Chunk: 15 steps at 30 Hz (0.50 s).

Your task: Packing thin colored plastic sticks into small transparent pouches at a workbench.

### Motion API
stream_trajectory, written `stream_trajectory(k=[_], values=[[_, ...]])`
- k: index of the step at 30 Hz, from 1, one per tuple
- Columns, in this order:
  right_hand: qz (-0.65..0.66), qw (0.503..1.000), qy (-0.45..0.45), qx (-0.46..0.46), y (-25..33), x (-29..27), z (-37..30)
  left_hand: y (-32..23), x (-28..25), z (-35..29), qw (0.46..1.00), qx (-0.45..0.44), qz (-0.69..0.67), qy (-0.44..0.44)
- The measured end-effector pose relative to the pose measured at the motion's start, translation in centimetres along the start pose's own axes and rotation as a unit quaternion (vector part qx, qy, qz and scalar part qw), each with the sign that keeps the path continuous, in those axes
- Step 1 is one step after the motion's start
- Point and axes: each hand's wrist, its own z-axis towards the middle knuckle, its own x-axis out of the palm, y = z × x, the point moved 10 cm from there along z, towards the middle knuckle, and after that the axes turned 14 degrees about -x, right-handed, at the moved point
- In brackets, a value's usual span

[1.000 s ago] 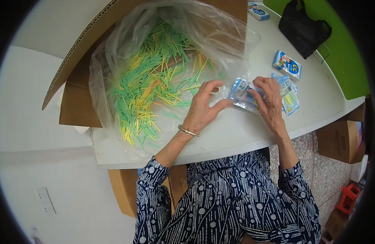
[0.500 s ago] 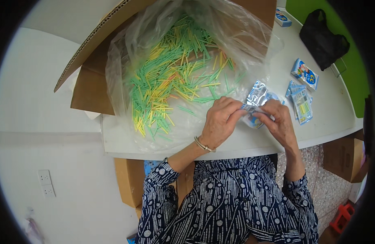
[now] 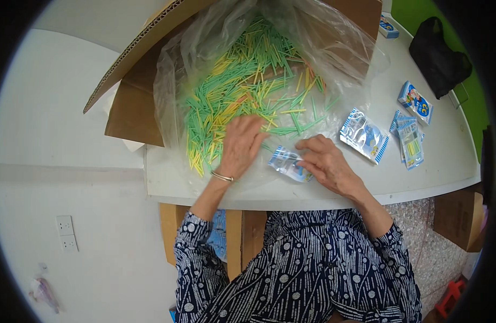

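Silver packet, left of right hand, held by it; left hand over sticks, grip unclear.

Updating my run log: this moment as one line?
left hand: at multicoloured sticks; right hand: touching foil packet; larger foil pouch: on table

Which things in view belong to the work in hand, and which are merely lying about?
Likely in use: coloured sticks, left hand at them; clear bag; open carton; packet in right hand; silver pouch nearby.

Likely just lying about: black bag; red plastic object.
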Motion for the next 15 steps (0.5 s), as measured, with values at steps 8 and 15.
stream_trajectory(k=[8,15], values=[[0.07,0.995,0.071,-0.028,-1.3,5.5,-0.3,0.8,2.4,1.7,0.949,0.124,0.29,-0.011],[0.105,0.991,0.077,0.014,-2.3,5.7,-0.7,3.0,2.1,3.6,0.967,0.096,0.237,0.005]])
